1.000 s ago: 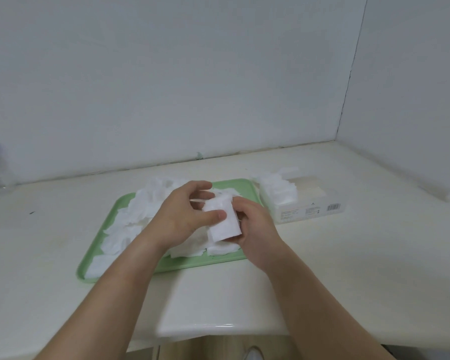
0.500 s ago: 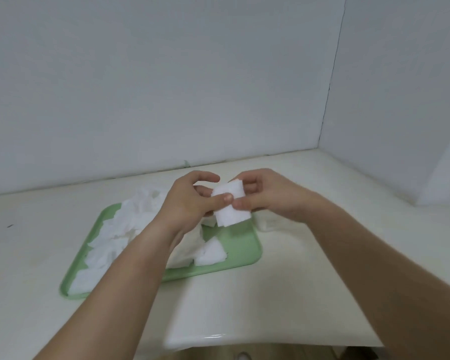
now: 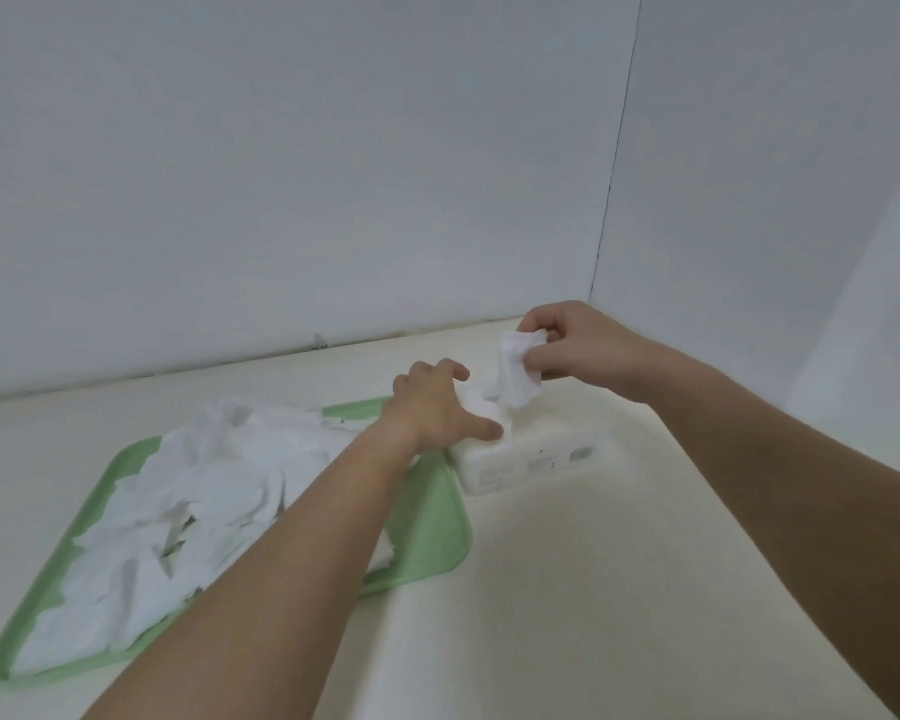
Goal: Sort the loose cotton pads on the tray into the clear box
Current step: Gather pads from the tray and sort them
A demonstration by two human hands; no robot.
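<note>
A green tray [image 3: 437, 517] lies on the counter with several loose white cotton pads [image 3: 188, 517] heaped on it. Right of the tray stands the clear box [image 3: 536, 462] with pads inside. My right hand [image 3: 577, 350] pinches a small stack of cotton pads [image 3: 515, 376] just above the box's left end. My left hand [image 3: 437, 402] rests at the box's left end, fingers spread, thumb pressing on the pads there.
The cream counter [image 3: 567, 589] runs to a white wall behind and a side wall on the right, meeting in a corner [image 3: 596, 293] behind the box. The counter's front edge is out of view.
Both hands moved right from above the tray to the box. The right hand carried the pad stack over the box, and the left hand let go and came down on the box's left end.
</note>
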